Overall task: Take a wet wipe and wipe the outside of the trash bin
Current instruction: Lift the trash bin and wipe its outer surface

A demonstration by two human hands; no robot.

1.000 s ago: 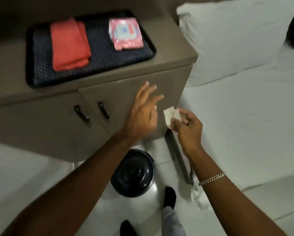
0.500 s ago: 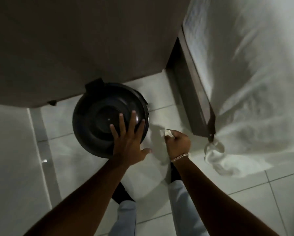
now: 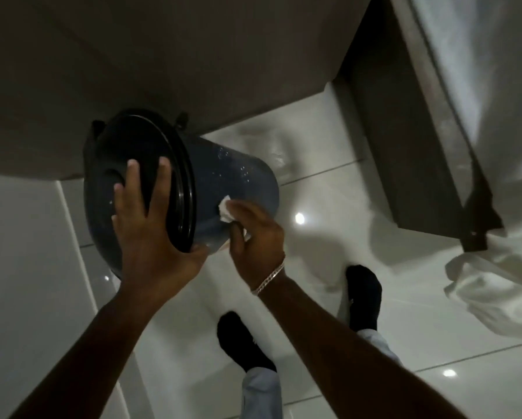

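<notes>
Glossy white floor tiles (image 3: 359, 297) fill most of the view, with small bright spots of light reflected in them. A brown cabinet (image 3: 193, 55) takes up the top of the frame, and its underside hangs over the floor. To the right stands a dark bed base (image 3: 411, 146), with a white sheet (image 3: 480, 71) draped over it; a bunched corner of the sheet lies on the tiles near the base's corner.

The bin (image 3: 223, 182) is dark and round, tilted so its lid (image 3: 138, 182) faces the person and its base points away toward the cabinet. Its top edge sits just under the cabinet's lower edge. Whether the base touches the floor cannot be told.

The left hand (image 3: 150, 237) is spread over the lid, fingers splayed across the black top and thumb hooked under the rim, gripping the bin and holding it at its tilt. The right hand (image 3: 253, 234) is clenched around a small white wipe (image 3: 225, 211), pressing it against the bin's side just below the rim. A bracelet (image 3: 268, 276) circles the right wrist.

Below the arms, two feet in black socks (image 3: 364, 294) stand on the tiles, well apart, with pale trouser cuffs (image 3: 261, 391) showing above them.
</notes>
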